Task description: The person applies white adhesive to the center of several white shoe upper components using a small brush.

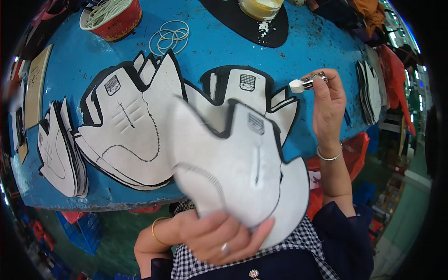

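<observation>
Shoe upper (242, 172), a white cut piece edged in black, is lifted clear of the blue counter (298, 42) in the left hand (219, 235), fingers clenched on its lower edge; its outline is blurred. Right hand (329, 105) pinches a metal clip (313, 81) tipped with a small white sponge (296, 86), poised above the counter just right of another upper (242, 88) lying flat. A larger stack of uppers (126, 135) lies to the left, with more stacks at the counter's left edge (58, 154) and far right (371, 91). Behind sit a red bowl (114, 18), loose rubber bands (169, 37) and a jar of yellowish glue (260, 7) on a black mat (275, 32).
</observation>
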`<state>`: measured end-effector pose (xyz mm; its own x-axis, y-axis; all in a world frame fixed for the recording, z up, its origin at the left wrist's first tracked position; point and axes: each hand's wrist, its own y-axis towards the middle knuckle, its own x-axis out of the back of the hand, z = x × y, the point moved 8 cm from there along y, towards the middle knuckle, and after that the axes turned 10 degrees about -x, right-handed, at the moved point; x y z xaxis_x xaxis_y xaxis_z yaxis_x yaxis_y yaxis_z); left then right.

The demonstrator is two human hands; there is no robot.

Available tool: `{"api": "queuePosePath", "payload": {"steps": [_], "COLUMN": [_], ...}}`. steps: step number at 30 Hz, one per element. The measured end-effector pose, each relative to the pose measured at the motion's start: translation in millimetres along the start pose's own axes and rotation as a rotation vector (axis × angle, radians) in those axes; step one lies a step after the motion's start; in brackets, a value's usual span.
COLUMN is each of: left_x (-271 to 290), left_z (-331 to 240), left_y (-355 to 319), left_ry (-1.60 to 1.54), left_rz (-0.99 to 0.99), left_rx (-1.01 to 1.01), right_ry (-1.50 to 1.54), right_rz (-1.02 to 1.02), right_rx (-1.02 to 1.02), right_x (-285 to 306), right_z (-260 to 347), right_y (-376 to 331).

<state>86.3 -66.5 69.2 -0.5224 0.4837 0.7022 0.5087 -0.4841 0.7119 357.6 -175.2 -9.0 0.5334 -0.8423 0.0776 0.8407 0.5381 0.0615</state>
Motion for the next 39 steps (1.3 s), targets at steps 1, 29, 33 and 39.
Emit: {"api": "queuePosePath", "payload": {"steps": [1,29,33,39], "left_x": [13.9,-61.4,-58.7,-67.4], "left_z": [-5.9,37.0,41.5,38.1], "left_y": [-11.3,-40.0,-33.8,-9.2], "left_ry": [0.119,-0.272,-0.365,-0.123], "left_rz": [-0.164,0.395,0.404,0.294], "left_rx": [0.053,0.559,0.543,0.402], "right_ry": [-0.002,-0.716,-0.421,-0.302], "right_rz": [0.001,0.373,0.085,-0.049], "right_rx": [-0.005,0.523,0.166,0.271], "right_x": [-0.2,-99.5,-42.8,-6.1], "right_z": [0.8,30.4,29.3,12.2], "right_y": [-1.0,-44.6,19.6,163.2]}}
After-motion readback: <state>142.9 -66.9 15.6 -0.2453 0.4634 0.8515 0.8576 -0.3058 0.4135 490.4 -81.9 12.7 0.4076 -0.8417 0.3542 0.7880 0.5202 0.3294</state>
